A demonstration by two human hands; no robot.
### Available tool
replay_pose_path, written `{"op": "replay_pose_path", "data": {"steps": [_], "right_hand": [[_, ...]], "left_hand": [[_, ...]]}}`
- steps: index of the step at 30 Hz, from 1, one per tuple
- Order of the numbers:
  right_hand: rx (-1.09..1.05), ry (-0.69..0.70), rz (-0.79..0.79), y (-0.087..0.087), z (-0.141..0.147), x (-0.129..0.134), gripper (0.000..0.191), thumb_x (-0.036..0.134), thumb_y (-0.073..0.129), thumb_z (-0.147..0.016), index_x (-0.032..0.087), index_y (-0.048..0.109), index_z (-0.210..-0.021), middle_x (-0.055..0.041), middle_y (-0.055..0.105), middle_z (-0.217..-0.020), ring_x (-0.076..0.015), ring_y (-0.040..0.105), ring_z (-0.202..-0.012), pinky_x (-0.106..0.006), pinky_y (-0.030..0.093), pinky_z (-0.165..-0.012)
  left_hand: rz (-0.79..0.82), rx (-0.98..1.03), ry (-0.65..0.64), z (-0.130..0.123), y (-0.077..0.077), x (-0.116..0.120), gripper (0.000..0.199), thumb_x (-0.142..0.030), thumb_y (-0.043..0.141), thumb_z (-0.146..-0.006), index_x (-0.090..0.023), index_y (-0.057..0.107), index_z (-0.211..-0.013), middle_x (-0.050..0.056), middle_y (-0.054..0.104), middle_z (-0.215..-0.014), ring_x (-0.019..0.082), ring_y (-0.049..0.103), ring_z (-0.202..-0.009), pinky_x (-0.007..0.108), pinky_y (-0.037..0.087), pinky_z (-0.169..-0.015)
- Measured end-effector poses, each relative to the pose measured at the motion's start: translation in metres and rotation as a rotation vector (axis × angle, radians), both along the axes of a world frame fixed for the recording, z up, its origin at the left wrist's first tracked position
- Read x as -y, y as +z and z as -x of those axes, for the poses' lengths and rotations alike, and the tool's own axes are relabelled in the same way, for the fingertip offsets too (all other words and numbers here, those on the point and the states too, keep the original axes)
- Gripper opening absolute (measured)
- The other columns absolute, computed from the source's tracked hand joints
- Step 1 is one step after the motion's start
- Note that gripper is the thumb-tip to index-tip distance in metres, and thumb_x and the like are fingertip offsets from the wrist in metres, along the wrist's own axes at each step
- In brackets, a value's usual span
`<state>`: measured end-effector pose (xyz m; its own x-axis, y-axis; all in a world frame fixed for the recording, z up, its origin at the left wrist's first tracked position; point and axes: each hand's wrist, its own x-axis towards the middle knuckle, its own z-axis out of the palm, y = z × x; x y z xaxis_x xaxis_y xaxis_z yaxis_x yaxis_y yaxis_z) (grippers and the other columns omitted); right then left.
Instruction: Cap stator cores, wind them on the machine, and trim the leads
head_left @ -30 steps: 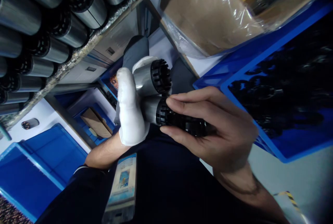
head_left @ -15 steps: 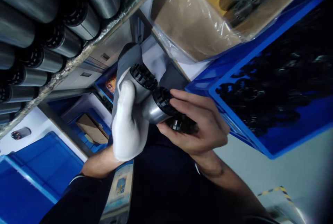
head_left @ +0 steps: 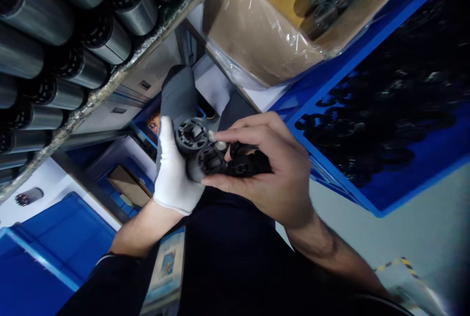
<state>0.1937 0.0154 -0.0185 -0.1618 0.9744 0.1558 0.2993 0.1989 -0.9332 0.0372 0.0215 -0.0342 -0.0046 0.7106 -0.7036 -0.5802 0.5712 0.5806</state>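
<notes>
My left hand (head_left: 172, 174), in a white glove, is closed around two metal cylinders held side by side. The upper cylinder (head_left: 192, 135) now shows its open end, rimmed by a black slotted ring. Just below it, the other cylinder (head_left: 211, 160) also has its dark ringed end turned up. My bare right hand (head_left: 279, 164) is curled around several black plastic ring-like parts (head_left: 249, 163). Its thumb touches the lower cylinder near the rim, and its index finger reaches beside the upper one. Gloved fingertips show between the two.
Rows of metal cylinders with black ends (head_left: 106, 37) fill a rack at upper left. A plastic-lined cardboard box (head_left: 253, 37) holds more cylinders. To the right, a blue crate (head_left: 382, 208) contains many black parts. Blue bins (head_left: 66, 228) and a lone cylinder (head_left: 29, 196) are at left.
Both cylinders have tipped so that their open ends now face the camera. My right hand has shifted slightly left, its index finger moving off the lower ring toward the gap between the cylinders.
</notes>
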Motion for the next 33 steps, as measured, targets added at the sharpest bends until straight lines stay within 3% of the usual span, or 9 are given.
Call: {"op": "replay_pose_path", "data": {"steps": [3, 5, 9, 13, 18, 23, 29, 31, 33], "right_hand": [[0.073, 0.000, -0.083, 0.000, -0.002, 0.003, 0.041, 0.017, 0.090, -0.093, 0.028, 0.076, -0.130, -0.0055, 0.079, -0.121, -0.0278, 0.081, -0.113, -0.043, 0.073, -0.099], [0.075, -0.014, -0.049, 0.000, -0.004, 0.006, 0.054, 0.013, 0.083, -0.091, 0.031, 0.066, -0.139, -0.0055, 0.079, -0.129, -0.0287, 0.082, -0.111, -0.042, 0.075, -0.094], [0.115, 0.030, -0.006, 0.001, -0.008, 0.013, 0.065, 0.016, 0.084, -0.085, 0.032, 0.054, -0.141, -0.0064, 0.075, -0.123, -0.0270, 0.083, -0.097, -0.037, 0.076, -0.080], [0.189, 0.045, -0.108, 0.007, -0.011, 0.011, 0.055, 0.016, 0.081, -0.087, 0.030, 0.061, -0.137, -0.0106, 0.075, -0.123, -0.0330, 0.082, -0.113, -0.046, 0.077, -0.093], [0.256, 0.068, -0.185, 0.014, -0.012, 0.007, 0.049, 0.007, 0.073, -0.094, 0.029, 0.077, -0.137, -0.0090, 0.080, -0.132, -0.0284, 0.085, -0.108, -0.043, 0.077, -0.099], [0.270, 0.101, -0.168, 0.016, -0.012, 0.011, 0.047, 0.003, 0.070, -0.096, 0.018, 0.080, -0.139, -0.0109, 0.084, -0.145, -0.0262, 0.084, -0.129, -0.037, 0.073, -0.116], [0.315, 0.069, -0.212, 0.013, -0.019, 0.012, 0.053, 0.002, 0.079, -0.099, 0.022, 0.079, -0.147, -0.0128, 0.083, -0.142, -0.0303, 0.086, -0.123, -0.039, 0.077, -0.106], [0.297, 0.083, -0.190, 0.012, -0.021, 0.012, 0.054, 0.003, 0.080, -0.101, 0.026, 0.079, -0.149, -0.0085, 0.084, -0.136, -0.0279, 0.087, -0.116, -0.039, 0.076, -0.107], [0.236, 0.064, -0.161, 0.014, -0.022, 0.011, 0.052, 0.007, 0.085, -0.101, 0.027, 0.080, -0.148, -0.0069, 0.085, -0.133, -0.0263, 0.088, -0.111, -0.036, 0.077, -0.099]], "left_hand": [[0.128, 0.191, -0.024, -0.008, -0.009, 0.010, 0.060, -0.082, 0.073, -0.102, -0.023, 0.076, -0.104, 0.007, 0.083, -0.102, 0.032, 0.085, -0.109, 0.047, 0.074, -0.101], [0.093, 0.168, -0.035, -0.007, -0.017, 0.020, 0.055, -0.076, 0.081, -0.099, -0.023, 0.075, -0.107, 0.006, 0.082, -0.103, 0.030, 0.085, -0.106, 0.044, 0.073, -0.102], [-0.265, -0.140, -0.155, 0.007, -0.033, 0.033, 0.066, -0.070, 0.099, -0.085, -0.027, 0.076, -0.129, 0.003, 0.080, -0.114, 0.026, 0.080, -0.110, 0.041, 0.067, -0.107], [-0.532, -0.362, -0.266, 0.022, -0.040, 0.030, 0.078, -0.066, 0.104, -0.079, -0.028, 0.073, -0.139, 0.006, 0.074, -0.137, 0.028, 0.074, -0.127, 0.041, 0.061, -0.117], [-0.663, -0.406, -0.274, 0.024, -0.036, 0.022, 0.090, -0.068, 0.110, -0.070, -0.028, 0.068, -0.139, 0.009, 0.075, -0.136, 0.032, 0.078, -0.128, 0.046, 0.064, -0.115], [-0.758, -0.508, -0.273, 0.022, -0.036, 0.024, 0.083, -0.065, 0.108, -0.076, -0.026, 0.068, -0.138, 0.009, 0.076, -0.133, 0.031, 0.080, -0.123, 0.046, 0.066, -0.114], [-0.770, -0.731, -0.231, 0.028, -0.031, 0.023, 0.084, -0.064, 0.111, -0.072, -0.024, 0.068, -0.131, 0.008, 0.076, -0.126, 0.028, 0.081, -0.113, 0.045, 0.069, -0.106], [-0.772, -0.692, -0.286, 0.030, -0.026, 0.023, 0.091, -0.069, 0.112, -0.065, -0.024, 0.067, -0.131, 0.008, 0.076, -0.125, 0.030, 0.081, -0.112, 0.047, 0.070, -0.104], [-0.681, -0.589, -0.286, 0.031, -0.020, 0.026, 0.086, -0.080, 0.100, -0.077, -0.025, 0.069, -0.135, 0.010, 0.078, -0.128, 0.033, 0.082, -0.115, 0.050, 0.071, -0.108]]}}
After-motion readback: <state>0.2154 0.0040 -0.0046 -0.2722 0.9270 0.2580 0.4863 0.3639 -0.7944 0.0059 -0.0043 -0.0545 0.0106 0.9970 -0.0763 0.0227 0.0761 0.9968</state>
